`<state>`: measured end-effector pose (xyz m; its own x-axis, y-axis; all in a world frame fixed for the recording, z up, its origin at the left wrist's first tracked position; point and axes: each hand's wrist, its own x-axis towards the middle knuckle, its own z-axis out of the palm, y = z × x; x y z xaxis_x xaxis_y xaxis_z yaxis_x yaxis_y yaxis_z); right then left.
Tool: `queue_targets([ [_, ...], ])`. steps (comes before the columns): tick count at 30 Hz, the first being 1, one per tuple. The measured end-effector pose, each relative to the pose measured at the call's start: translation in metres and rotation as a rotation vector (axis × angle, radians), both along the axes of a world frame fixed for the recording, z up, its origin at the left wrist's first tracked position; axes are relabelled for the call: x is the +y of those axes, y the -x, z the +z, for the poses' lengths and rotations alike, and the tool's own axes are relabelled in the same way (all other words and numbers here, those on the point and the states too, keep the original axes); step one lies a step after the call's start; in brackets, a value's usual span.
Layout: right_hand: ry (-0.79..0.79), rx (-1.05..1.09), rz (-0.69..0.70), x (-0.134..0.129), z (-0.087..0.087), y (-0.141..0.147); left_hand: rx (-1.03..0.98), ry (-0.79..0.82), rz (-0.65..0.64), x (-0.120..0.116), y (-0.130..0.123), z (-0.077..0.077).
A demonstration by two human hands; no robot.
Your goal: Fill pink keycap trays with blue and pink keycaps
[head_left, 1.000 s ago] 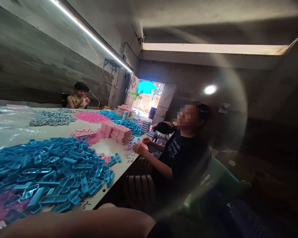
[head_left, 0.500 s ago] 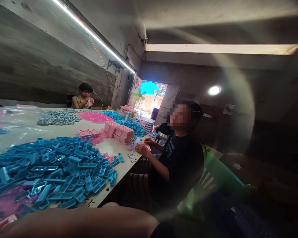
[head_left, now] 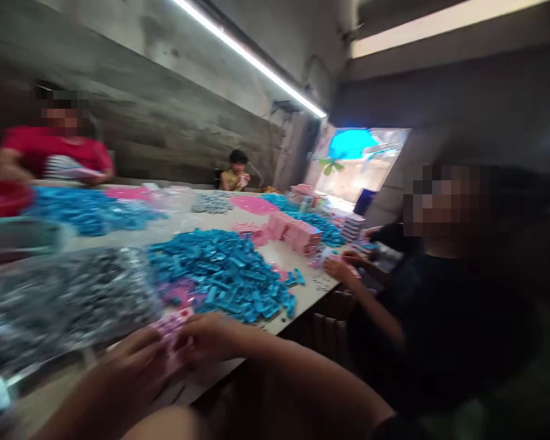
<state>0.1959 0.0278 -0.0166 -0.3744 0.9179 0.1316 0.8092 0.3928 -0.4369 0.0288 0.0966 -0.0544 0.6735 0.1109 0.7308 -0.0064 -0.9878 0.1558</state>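
Low in the head view, my left hand (head_left: 131, 360) is closed on the left side of a pink plastic plate with holes (head_left: 173, 324). My right hand (head_left: 211, 336) has its fingers bent against the plate's right side. Motion smears the plate and both hands, so fine detail is lost. Just beyond lies a heap of blue plastic pieces (head_left: 238, 272), with small clear pink pieces (head_left: 178, 292) at its left edge. A clear bag of small grey parts (head_left: 96, 299) lies left of my hands.
A co-worker in black (head_left: 444, 311) sits close on my right, hands on a pink plate. Stacked pink plates (head_left: 297, 232) stand mid-table (head_left: 275, 252). Across sit a person in red (head_left: 55, 150) and another in yellow (head_left: 233, 178). Red (head_left: 9, 198) and pale green basins (head_left: 22, 238) are at left.
The view has swung left and down, bringing both my hands, the grey-parts bag, the basins and the person in red into sight. Earlier, mainly a forearm showed at the bottom.
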Motion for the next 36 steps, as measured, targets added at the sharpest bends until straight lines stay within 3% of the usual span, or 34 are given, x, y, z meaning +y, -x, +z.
queue_targets([
  [3, -0.073, 0.088, 0.010, 0.000, -0.006, -0.002, 0.185, 0.046, 0.093, 0.004, 0.019, 0.002],
  [8, -0.061, 0.122, 0.014, -0.006, 0.001, -0.004, 0.166, 0.162, 0.152, 0.003, 0.015, 0.002],
  [25, -0.099, 0.079, -0.014, -0.006, -0.002, -0.004, 0.182, 0.043, 0.277, -0.003, 0.017, 0.013],
  [31, -0.114, 0.077, -0.003, -0.005, -0.003, -0.005, 0.168, 0.132, 0.302, -0.002, 0.019, 0.009],
  [36, -0.123, 0.063, -0.002, -0.004, -0.005, -0.006, 0.175, 0.105, 0.296, -0.002, 0.019, 0.008],
])
